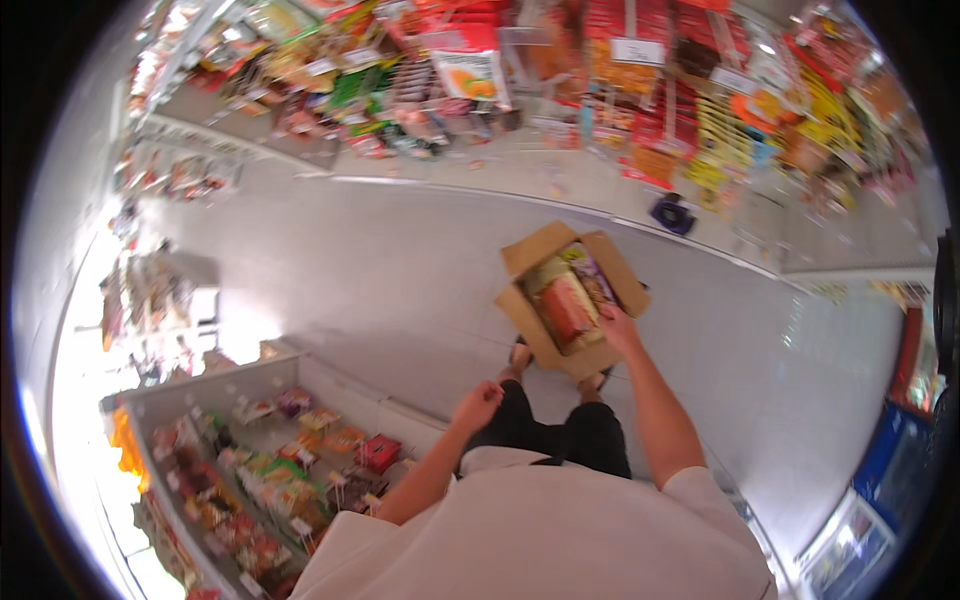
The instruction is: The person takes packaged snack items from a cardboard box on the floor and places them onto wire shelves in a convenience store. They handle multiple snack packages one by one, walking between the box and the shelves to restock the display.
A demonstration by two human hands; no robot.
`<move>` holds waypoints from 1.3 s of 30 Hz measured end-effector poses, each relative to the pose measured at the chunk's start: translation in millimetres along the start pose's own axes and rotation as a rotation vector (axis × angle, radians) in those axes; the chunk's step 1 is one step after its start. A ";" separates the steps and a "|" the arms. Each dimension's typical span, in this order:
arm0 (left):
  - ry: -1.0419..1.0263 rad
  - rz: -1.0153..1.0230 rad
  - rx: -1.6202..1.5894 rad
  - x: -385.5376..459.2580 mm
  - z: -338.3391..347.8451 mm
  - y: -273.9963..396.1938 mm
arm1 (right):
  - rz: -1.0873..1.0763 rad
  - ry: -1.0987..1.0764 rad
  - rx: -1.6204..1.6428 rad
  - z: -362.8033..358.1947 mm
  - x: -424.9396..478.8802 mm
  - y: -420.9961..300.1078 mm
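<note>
An open cardboard box (628, 283) sits on the floor at my feet, its flaps folded outward. Inside lie a red and cream package (568, 309) and a purple and yellow snack packet (588, 271). My right hand (618, 330) reaches over the box's near right side. Its fingertips are at the lower end of the purple packet; whether they grip the packet or only touch it is unclear. Off to the left of the box, my left hand (478, 405) hangs in front of my thigh with its fingers curled and nothing visible in them.
A long shelf (517, 161) of hanging and stacked snack packets runs across the far side. At its front edge sits a dark purple roll-like object (673, 214). A low display bin (296, 375) of packaged goods stands lower left. Blue-framed cabinets (892, 465) are at the right.
</note>
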State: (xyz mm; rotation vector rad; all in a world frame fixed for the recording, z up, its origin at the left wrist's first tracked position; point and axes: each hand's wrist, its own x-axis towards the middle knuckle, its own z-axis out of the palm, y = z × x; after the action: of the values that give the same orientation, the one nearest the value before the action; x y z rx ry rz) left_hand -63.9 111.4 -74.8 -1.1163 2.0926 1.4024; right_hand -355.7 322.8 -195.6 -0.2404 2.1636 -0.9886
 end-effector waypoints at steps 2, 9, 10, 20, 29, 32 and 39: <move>0.058 -0.049 -0.093 -35.2 26.3 -38.9 | -0.016 -0.117 -0.181 12.9 11.5 -9.3; -0.197 -0.058 0.293 -121.6 59.4 -1.7 | -0.097 -0.111 -0.534 25.7 9.5 -19.9; -0.162 -0.030 0.199 -123.6 64.6 -6.2 | -0.104 -0.150 -0.593 25.1 6.4 -28.0; 0.026 0.018 -0.403 -110.6 77.9 -67.3 | -0.541 0.092 -0.252 27.2 -89.8 -57.5; -0.181 -0.125 -1.205 -131.2 -56.3 29.5 | -0.675 -0.436 -0.128 50.4 -256.4 -198.9; -0.044 0.192 -1.380 -134.0 -90.2 -3.1 | -0.853 -0.451 -0.196 84.3 -281.5 -242.2; 0.269 0.488 -1.522 -176.9 -214.0 -77.8 | -0.781 -0.575 -0.166 174.1 -281.9 -326.1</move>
State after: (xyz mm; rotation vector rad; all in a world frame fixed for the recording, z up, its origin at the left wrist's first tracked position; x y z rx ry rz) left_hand 128.8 -24.0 91.4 -1.2293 1.1531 3.4379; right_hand -75.1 122.0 116.0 -1.3477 1.6077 -0.9685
